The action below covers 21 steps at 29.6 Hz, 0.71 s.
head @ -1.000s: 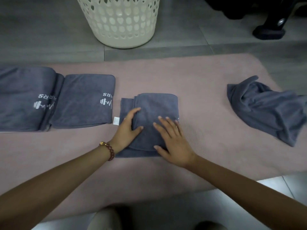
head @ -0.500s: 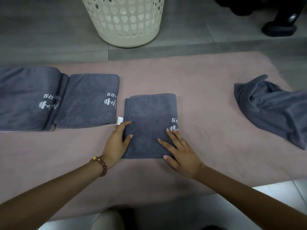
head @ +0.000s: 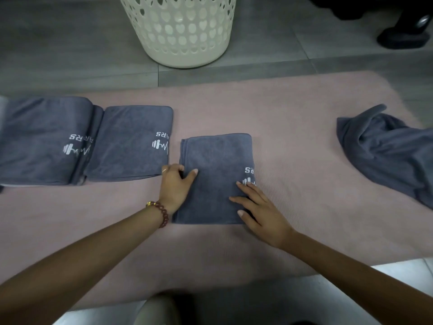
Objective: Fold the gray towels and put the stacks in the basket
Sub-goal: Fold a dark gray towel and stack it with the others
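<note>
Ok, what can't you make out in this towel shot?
Basket contents: head view, top edge cuts off its rim.
Leftmost folded stack: cut off by left edge, towel count unclear.
Middle towel logo: partly under right hand.
Black object top right: cut off by frame.

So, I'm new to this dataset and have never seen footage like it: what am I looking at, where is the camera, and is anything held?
No machine here: these are a person's two bare hands, filmed by one wide-angle camera worn on the head, looking forward and down. On a pink mat lie a folded towel in the middle, a second folded towel and a thicker stack to its left, and a crumpled towel on the right. A cream basket stands on the floor beyond. The left hand grips the folded towel's left edge, thumb on top; the right hand rests flat on it, fingers straight.
</note>
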Available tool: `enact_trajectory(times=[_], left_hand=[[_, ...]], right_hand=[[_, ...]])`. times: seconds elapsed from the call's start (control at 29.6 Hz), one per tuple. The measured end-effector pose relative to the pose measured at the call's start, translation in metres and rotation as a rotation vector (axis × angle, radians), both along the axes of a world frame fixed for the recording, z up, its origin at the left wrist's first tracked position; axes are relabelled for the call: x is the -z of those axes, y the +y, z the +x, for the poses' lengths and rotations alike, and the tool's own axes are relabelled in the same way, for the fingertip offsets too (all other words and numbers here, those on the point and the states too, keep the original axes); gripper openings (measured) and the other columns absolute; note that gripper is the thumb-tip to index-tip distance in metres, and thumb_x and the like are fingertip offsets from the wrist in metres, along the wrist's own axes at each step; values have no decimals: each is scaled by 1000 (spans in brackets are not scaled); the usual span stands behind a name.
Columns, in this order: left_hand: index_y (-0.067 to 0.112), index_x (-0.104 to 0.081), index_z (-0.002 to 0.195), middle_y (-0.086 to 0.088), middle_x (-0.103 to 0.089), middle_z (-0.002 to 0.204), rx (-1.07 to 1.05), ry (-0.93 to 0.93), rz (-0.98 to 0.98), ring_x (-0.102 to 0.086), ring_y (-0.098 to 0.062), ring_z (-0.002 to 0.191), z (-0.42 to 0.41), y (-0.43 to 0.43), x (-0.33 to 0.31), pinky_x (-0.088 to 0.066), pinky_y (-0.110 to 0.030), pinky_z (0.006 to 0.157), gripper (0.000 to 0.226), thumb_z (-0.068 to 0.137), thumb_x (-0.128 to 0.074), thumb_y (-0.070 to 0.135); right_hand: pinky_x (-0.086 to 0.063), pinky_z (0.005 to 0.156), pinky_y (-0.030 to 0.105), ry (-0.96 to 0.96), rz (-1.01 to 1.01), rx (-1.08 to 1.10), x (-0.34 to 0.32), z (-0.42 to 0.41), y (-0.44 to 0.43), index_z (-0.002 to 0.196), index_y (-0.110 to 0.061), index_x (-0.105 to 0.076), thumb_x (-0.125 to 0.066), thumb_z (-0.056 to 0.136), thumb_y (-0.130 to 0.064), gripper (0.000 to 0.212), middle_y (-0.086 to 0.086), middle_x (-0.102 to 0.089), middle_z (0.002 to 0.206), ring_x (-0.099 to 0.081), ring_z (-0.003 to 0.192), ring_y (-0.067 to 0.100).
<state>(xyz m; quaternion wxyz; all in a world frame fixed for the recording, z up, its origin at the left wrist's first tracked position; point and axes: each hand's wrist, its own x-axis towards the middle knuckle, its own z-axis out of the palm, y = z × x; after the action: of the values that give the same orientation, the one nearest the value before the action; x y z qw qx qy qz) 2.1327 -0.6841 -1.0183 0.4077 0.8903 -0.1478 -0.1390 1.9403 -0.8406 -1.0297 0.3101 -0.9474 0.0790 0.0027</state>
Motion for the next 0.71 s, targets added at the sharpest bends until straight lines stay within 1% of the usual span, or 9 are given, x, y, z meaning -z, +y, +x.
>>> enact_trajectory(times=[0.07,0.17,0.27,0.34,0.41,0.47,0.57,0.64,0.71], left_hand=[[18,-43,65,-13,-46,87,18,-34,-3,-32,-5,87,9,-11,2,-32,-19,78,33,85,-67,30],[21,-37,58,-14,-45,82,-69,-29,-54,-44,-23,86,16,-23,-1,-35,-29,81,40,89,-61,25],[17,-33,59,-17,-44,82,-163,-59,-78,-46,-31,78,18,-20,0,-31,-28,72,39,93,-52,12],[12,-38,68,-15,-43,87,-149,-121,-89,-40,-22,79,13,-12,0,-31,-25,73,29,93,-51,7],[6,-43,85,-13,-40,98,-118,-135,-127,-41,-19,82,5,-6,-2,-35,-25,80,14,92,-55,8],[-1,-44,105,-16,-36,113,-83,-102,-86,-44,-23,93,-8,-4,-1,-36,-23,87,27,90,-60,14],[-2,-35,127,-24,-36,128,-20,-57,80,-37,-35,117,-33,3,2,-33,-37,98,53,86,-64,15],[3,-33,130,-23,-39,129,13,-39,132,-39,-37,117,-42,10,1,-34,-39,98,57,85,-65,12],[9,-31,127,-18,-43,124,35,50,58,-45,-30,111,-37,15,-3,-38,-35,93,56,83,-67,10]], right_hand=[[-15,118,31,-36,19,23,1,2,-1,131,-22,-54,-22,94,-57,60,-7,-25,153,-16,143,11],[-24,115,33,-109,44,61,0,4,-1,123,-16,-60,-34,95,-40,44,0,-37,148,-28,137,12],[-25,113,26,-154,76,120,-5,6,0,121,-15,-60,-34,96,-44,46,-2,-37,147,-31,135,11],[-23,112,18,-149,112,183,-7,6,-1,123,-15,-57,-37,94,-43,46,-6,-32,148,-30,134,7],[-26,109,17,-101,187,254,-10,8,-2,127,-17,-53,-43,92,-36,41,-6,-30,146,-31,130,5],[-36,106,20,-34,304,313,-15,12,-2,130,-21,-47,-52,92,-20,38,-5,-29,138,-37,121,4],[-37,93,13,36,391,392,-22,21,-5,133,-26,-42,-57,90,-6,50,-3,-31,127,-42,104,4],[-35,89,12,98,394,403,-23,27,-8,134,-28,-40,-58,89,-5,55,-2,-32,123,-42,101,7],[-38,91,18,109,409,386,-25,34,-9,134,-31,-40,-61,86,-4,59,1,-37,124,-44,104,11]])
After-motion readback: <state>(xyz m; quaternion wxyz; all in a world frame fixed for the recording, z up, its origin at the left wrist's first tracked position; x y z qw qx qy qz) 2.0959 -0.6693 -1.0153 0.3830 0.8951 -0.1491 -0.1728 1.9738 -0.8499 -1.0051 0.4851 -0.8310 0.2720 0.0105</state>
